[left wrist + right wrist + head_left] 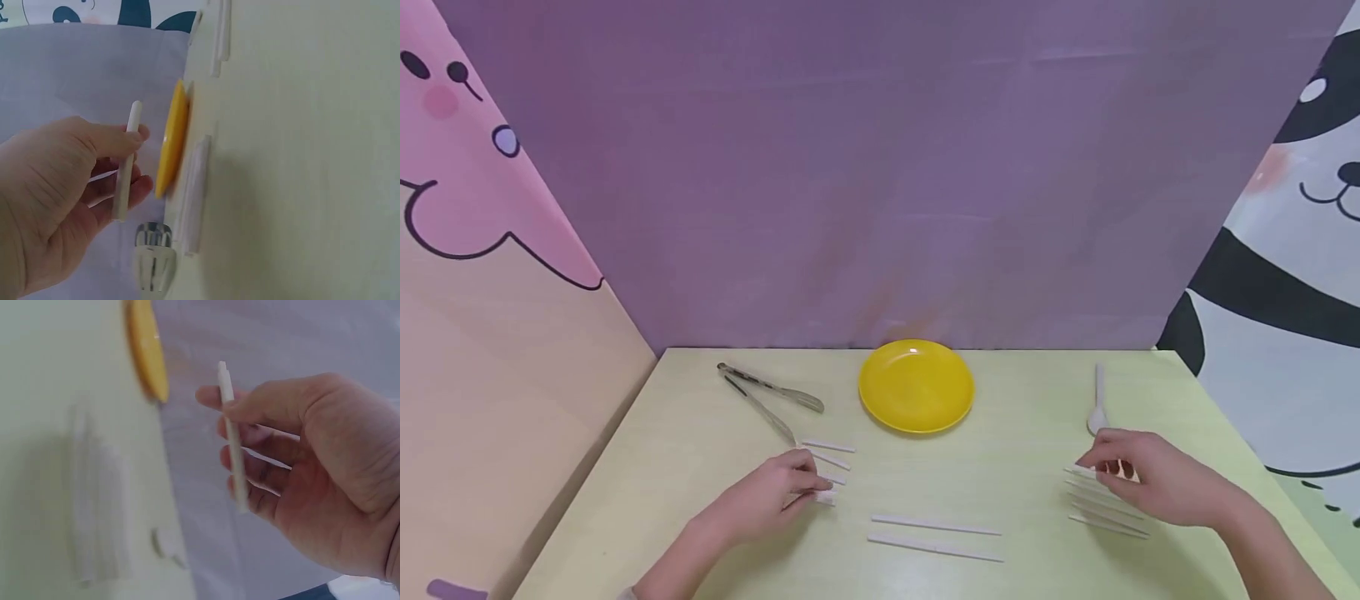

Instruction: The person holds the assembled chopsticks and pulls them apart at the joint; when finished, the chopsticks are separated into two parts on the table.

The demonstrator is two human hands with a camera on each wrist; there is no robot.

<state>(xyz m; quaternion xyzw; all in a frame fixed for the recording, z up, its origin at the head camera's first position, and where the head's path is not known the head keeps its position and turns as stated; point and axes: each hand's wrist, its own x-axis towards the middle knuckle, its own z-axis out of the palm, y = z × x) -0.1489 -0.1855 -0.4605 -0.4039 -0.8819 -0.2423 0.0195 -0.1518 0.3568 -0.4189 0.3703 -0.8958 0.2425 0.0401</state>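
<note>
My left hand (pixel 767 500) pinches a short white chopstick half (pixel 123 187) between thumb and fingers, raised over the table's left side. Several similar white pieces (pixel 828 446) lie just beyond it, partly covered by the fingers. On the other side, my right hand (pixel 1165 479) pinches another white chopstick half (pixel 234 440); a narrow peg shows at its upper end. Below that hand lies a row of several thin white pieces (pixel 1108 527). Between the hands, two full-length white chopsticks (pixel 936 548) lie side by side near the front, the nearer one with a seam midway.
A yellow plate (pixel 917 387) sits at the back middle of the table. Metal tongs (pixel 775 387) lie spread at the back left. Beyond my right hand is a white spoon (pixel 1098 417), handle pointing away. A purple backdrop (pixel 895 183) rises behind the table's far edge.
</note>
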